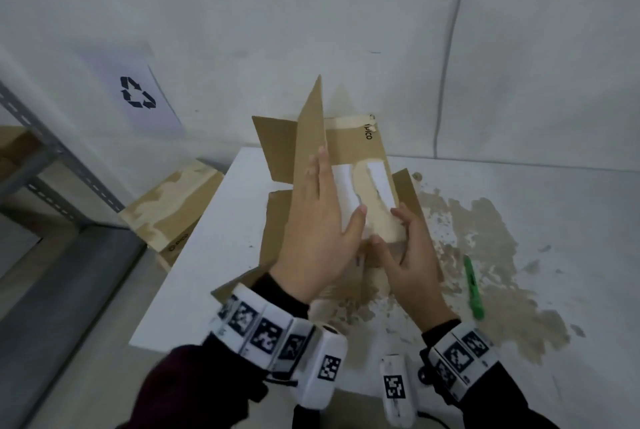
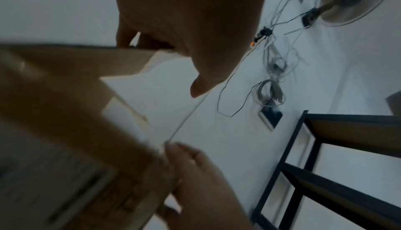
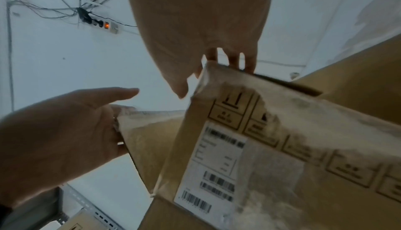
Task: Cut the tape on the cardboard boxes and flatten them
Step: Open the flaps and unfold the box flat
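Note:
An opened cardboard box (image 1: 349, 148) stands half collapsed on the white table (image 1: 214, 220), one flap pointing up at the back. White labels and pale tape residue cover its top panel. My left hand (image 1: 322, 217) lies flat on that panel, fingers straight and thumb spread. My right hand (image 1: 405, 245) grips the panel's right edge, and in the right wrist view its fingers (image 3: 230, 58) hook over the box (image 3: 282, 148) corner above a barcode label. The left hand (image 3: 65, 127) shows there with straight fingers against a flap. A green box cutter (image 1: 473, 290) lies on the table, right of my right hand.
A second taped cardboard box (image 1: 173, 206) sits low beside the table's left edge. A grey metal shelf (image 1: 52, 158) stands at the far left, under a recycling sign (image 1: 136, 92) on the wall. A brown worn patch (image 1: 485, 238) covers the table's right half.

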Available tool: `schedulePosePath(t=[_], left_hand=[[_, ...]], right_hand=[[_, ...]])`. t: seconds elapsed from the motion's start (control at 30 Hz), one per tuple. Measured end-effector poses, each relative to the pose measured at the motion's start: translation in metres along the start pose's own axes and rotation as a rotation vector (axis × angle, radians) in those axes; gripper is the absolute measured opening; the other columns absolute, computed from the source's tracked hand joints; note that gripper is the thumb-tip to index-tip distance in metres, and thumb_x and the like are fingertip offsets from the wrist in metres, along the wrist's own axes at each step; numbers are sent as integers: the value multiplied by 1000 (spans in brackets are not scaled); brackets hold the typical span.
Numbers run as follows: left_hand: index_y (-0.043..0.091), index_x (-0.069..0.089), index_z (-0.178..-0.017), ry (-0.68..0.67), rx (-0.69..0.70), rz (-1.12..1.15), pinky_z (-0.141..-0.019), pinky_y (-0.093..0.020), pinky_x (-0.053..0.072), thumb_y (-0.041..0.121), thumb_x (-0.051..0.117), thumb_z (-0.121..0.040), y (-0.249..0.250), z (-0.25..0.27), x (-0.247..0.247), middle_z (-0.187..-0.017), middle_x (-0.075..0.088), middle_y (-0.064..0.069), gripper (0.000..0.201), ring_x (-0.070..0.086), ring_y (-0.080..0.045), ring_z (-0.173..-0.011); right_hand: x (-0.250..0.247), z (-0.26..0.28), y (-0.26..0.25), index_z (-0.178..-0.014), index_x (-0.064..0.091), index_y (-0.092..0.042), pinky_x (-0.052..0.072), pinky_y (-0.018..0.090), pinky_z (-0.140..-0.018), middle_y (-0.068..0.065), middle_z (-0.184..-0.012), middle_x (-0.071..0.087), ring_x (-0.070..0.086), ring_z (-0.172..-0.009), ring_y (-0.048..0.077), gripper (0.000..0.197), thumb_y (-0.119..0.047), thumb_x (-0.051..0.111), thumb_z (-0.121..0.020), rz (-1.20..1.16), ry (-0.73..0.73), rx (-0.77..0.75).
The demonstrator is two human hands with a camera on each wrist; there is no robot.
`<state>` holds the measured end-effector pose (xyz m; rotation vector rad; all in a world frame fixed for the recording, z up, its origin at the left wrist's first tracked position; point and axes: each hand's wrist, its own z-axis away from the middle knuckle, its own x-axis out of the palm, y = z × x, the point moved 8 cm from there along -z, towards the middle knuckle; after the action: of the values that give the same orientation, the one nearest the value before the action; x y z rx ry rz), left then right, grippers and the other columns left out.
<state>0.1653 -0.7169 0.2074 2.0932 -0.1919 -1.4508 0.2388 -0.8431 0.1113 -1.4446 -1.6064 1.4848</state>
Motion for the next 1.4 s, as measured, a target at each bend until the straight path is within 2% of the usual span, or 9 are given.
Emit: schedulePosePath(t=[0.2,0.33,0.5,0.6,0.7,0.87,1.1,1.27,1.4], left_hand=[[5,18,-151,42,89,-169,-115,-48,27,24,39,-96,-8,-2,66,-157,21,-13,62,18,-25,-146],[6,29,-148,64,116,-190,-118,-42,22,27,40,-96,-21,-9,65,-156,25,-10,57,20,-23,-146],[16,29,-149,12,156,-58,-120,-28,6,44,29,-99,-22,-5,60,-157,23,1,57,13,-10,-146],[16,41,-144,65,88,182,-118,-33,22,58,15,-96,-23,-4,53,-150,38,7,69,27,-5,-141],[13,47,-134,184,41,464,-97,-16,40,72,14,-89,-28,-3,36,-124,48,37,81,47,11,-116],[18,16,-148,196,-10,681,-101,-25,44,45,35,-97,-33,-6,28,-130,51,2,60,51,-9,-121],[4,56,-127,224,325,-345,-117,-48,17,23,29,-95,10,-25,17,-147,40,-18,46,26,-30,-143],[14,45,-141,-126,245,-484,-119,-36,13,59,-5,-90,27,-55,50,-149,39,-13,85,26,-22,-143],[14,51,-137,-118,238,-668,-117,-43,21,61,4,-94,19,-49,55,-145,45,-12,79,34,-26,-140]], right_hand=[[5,4,54,-125,50,-20,52,24,-84,-6,-116,63,59,-110,11,60,-66,39,-87,-396,-80,470],[0,2,89,-118,54,-14,50,27,-76,7,-110,63,60,-103,20,39,-44,42,-97,-640,-23,792],[-77,-25,45,-122,54,0,57,29,-78,12,-107,66,65,-99,24,33,-9,59,-90,-656,409,378],[-62,-41,-32,-122,55,-11,52,30,-89,7,-119,62,61,-110,18,33,-14,62,-89,-382,188,38],[-4,-37,-60,-139,40,-30,37,33,-110,-10,-146,41,37,-135,6,48,-27,55,-93,-54,-177,-152],[36,-28,-53,-147,25,-31,21,47,-117,-10,-156,22,13,-146,12,62,-32,54,-91,378,-368,-336],[44,-34,-54,-148,22,-23,16,51,-117,-5,-155,21,14,-145,17,63,-25,48,-91,566,-394,-310],[31,-40,-43,-129,41,-21,44,33,-103,0,-131,50,48,-122,11,47,-8,54,-86,-15,-490,-175],[-20,-55,-2,-122,56,-10,44,30,-103,-2,-124,59,55,-117,8,28,-8,44,-97,-249,-217,-17]])
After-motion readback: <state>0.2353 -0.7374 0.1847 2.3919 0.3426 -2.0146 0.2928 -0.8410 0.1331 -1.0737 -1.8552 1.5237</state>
